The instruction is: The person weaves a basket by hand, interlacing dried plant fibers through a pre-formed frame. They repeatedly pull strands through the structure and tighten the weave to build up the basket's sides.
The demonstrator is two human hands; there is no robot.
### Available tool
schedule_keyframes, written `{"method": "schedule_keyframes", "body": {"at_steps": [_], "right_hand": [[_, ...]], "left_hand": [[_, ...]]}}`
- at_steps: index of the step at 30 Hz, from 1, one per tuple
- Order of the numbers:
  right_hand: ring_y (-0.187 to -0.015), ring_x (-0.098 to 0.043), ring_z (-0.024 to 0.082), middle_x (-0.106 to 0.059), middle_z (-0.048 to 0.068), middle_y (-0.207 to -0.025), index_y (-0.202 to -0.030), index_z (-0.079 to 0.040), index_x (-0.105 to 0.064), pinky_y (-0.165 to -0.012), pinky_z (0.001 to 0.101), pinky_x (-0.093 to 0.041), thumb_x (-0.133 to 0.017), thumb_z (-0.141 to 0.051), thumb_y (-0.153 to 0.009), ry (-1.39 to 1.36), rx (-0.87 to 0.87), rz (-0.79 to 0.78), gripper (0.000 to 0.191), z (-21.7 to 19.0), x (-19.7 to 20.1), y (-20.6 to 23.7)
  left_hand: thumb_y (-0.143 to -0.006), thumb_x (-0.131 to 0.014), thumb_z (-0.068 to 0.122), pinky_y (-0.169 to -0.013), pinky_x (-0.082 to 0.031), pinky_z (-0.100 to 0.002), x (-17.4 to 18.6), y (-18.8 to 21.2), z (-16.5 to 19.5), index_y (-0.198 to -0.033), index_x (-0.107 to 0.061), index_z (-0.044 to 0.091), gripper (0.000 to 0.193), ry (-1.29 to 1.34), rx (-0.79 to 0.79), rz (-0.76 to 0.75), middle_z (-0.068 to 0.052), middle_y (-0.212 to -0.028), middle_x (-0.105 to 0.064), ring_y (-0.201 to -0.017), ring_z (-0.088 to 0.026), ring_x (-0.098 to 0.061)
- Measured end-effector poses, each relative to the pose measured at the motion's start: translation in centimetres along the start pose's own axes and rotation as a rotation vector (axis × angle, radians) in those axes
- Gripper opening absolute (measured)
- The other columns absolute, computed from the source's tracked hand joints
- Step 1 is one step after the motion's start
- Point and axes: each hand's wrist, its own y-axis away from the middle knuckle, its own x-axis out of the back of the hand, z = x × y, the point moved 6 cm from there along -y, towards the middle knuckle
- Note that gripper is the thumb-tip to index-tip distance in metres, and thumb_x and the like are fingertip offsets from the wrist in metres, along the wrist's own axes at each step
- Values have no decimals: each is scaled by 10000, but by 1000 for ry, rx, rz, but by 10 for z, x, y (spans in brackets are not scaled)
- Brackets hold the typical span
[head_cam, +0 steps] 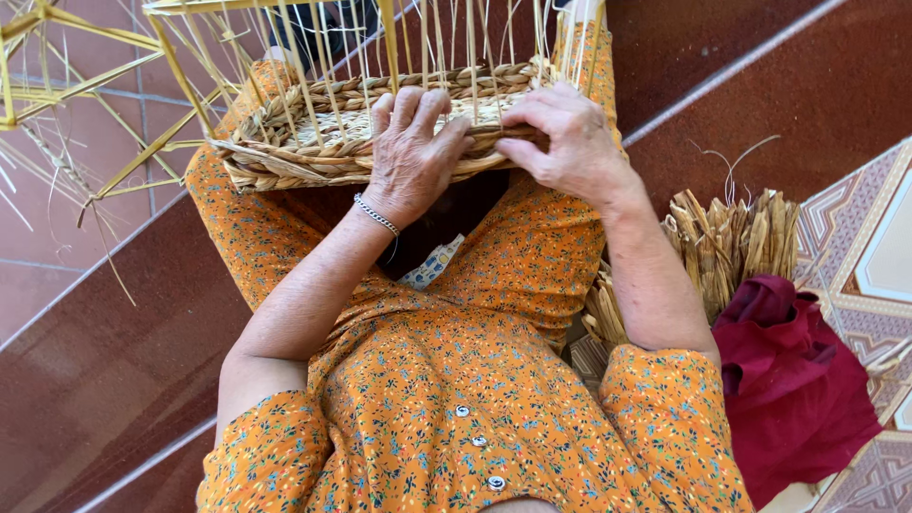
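Observation:
A half-woven straw basket [313, 152] rests on my knees, its braided rim facing me and thin upright stakes [323, 47] rising from it. My left hand [410, 152], with a silver bracelet on the wrist, lies over the near rim, fingers spread between the stakes and pressing the weave. My right hand [562, 138] pinches the braided straw strand [494, 141] at the rim's right end, thumb and fingers closed on it. I sit in an orange flowered dress.
A bundle of dried straw [727, 242] lies at my right side, partly under a dark red cloth [793, 380]. Loose yellow stakes [57, 66] spread at the upper left. The floor is dark red tile, with a patterned mat [869, 247] at the right.

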Motion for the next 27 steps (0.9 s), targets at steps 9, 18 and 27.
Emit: {"method": "schedule_keyframes", "body": {"at_steps": [9, 18, 27], "right_hand": [[-737, -662, 279, -703, 96, -791, -807, -69, -703, -714, 409, -537, -734, -81, -879, 113, -277, 438, 79, -25, -3, 12], [-866, -729, 90, -788, 43, -983, -1051, -69, -770, -768, 280, -603, -724, -88, -1008, -133, -685, 727, 66, 15, 101, 159], [-937, -592, 286, -680, 80, -902, -890, -104, -721, -832, 467, -469, -842, -209, -777, 673, -1269, 389, 196, 44, 162, 309]], "left_hand": [[-973, -784, 72, -868, -433, -471, -13, 30, 5, -948, -573, 90, 213, 163, 9, -127, -114, -982, -521, -979, -336, -522], [-1052, -772, 53, -971, -446, -413, -7, 46, -5, -1022, -619, 90, 160, 177, 23, -147, -82, -1069, -602, -1053, -294, -548], [-1049, -779, 67, -989, -431, -413, -10, 45, -3, -1059, -646, 100, 137, 146, 50, -165, -74, -1027, -597, -1045, -283, -540]]}}
